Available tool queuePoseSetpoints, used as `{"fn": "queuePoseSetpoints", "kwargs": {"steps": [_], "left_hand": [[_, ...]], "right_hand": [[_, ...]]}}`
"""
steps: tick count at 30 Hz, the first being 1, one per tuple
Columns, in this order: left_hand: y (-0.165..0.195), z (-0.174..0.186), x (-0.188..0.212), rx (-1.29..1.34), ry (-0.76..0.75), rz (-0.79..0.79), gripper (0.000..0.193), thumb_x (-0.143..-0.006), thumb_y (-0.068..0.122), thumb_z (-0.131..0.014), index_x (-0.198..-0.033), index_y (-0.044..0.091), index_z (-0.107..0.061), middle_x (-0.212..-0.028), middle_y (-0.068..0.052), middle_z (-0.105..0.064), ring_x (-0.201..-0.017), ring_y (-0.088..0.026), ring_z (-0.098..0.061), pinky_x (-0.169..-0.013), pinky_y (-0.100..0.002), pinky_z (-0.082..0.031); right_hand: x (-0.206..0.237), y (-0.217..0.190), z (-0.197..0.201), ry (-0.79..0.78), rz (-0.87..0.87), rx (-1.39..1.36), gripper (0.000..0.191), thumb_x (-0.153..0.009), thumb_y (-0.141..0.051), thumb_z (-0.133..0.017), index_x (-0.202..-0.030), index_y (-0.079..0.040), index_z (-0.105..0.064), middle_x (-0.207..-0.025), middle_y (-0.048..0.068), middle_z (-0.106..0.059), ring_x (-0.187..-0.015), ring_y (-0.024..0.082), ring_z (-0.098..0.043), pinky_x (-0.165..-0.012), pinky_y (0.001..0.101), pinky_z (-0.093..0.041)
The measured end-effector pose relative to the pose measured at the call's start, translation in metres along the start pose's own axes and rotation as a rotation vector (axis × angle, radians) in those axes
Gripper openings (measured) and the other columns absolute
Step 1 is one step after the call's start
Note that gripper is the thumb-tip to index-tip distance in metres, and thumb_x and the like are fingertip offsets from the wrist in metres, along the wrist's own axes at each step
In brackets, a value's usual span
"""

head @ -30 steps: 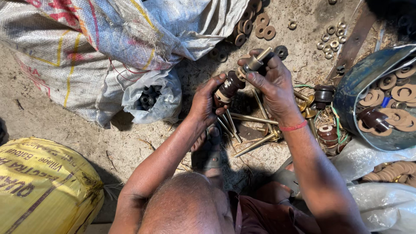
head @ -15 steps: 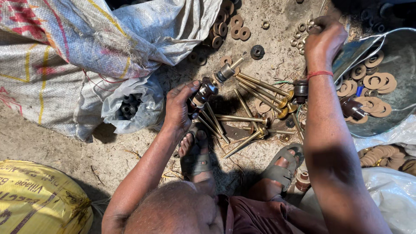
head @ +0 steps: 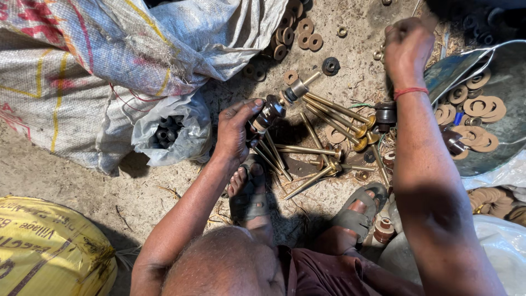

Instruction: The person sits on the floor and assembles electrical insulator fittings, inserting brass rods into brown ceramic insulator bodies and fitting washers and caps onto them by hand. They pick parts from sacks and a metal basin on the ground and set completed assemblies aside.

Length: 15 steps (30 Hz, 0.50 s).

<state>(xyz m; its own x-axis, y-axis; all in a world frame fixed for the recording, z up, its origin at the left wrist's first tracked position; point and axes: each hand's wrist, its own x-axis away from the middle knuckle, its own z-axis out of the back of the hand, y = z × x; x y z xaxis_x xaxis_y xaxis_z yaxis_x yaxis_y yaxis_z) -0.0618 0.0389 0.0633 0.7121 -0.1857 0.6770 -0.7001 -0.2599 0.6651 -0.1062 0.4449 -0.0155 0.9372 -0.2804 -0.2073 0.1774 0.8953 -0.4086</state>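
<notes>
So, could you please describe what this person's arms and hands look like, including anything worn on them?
Both arms are bare, with no sleeves or gloves in view. The right hand has a thin red thread band around the wrist. The left hand and its wrist carry nothing. Both hands look dusty.

The right hand [head: 408, 46] is curled over, hiding its fingertips and whatever they touch. The left hand [head: 234, 131] covers the lower end of the dark assembly [head: 274, 109]. The metal basin [head: 482, 109] runs off the right edge. Parts inside the clear bag [head: 170, 131] are too dim to identify.
</notes>
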Motion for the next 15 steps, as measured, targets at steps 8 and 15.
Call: {"fn": "queuePoseSetpoints", "kwargs": {"steps": [8, 15], "left_hand": [[0.003, 0.002, 0.003, -0.008, 0.003, 0.019, 0.029, -0.089, 0.029, -0.076, -0.098, 0.001, -0.074, -0.069, -0.001, -0.064, -0.05, -0.007, -0.051, -0.041, -0.024, -0.038], [0.0, 0.005, 0.002, 0.018, -0.001, -0.01, 0.029, -0.089, 0.028, -0.075, -0.102, 0.001, -0.076, -0.073, 0.0, -0.067, -0.054, -0.007, -0.053, -0.043, -0.025, -0.039]], "right_hand": [[0.001, -0.009, 0.007, -0.035, -0.375, -0.498, 0.015, -0.097, 0.005, -0.063, -0.109, -0.001, -0.072, -0.1, 0.013, -0.074, -0.079, 0.017, -0.075, -0.066, 0.0294, -0.066], [0.018, 0.002, -0.005, -0.086, -0.044, 0.139, 0.016, -0.089, 0.0, -0.08, -0.105, 0.001, -0.079, -0.096, 0.02, -0.076, -0.079, 0.026, -0.074, -0.073, 0.0371, -0.06]]}}
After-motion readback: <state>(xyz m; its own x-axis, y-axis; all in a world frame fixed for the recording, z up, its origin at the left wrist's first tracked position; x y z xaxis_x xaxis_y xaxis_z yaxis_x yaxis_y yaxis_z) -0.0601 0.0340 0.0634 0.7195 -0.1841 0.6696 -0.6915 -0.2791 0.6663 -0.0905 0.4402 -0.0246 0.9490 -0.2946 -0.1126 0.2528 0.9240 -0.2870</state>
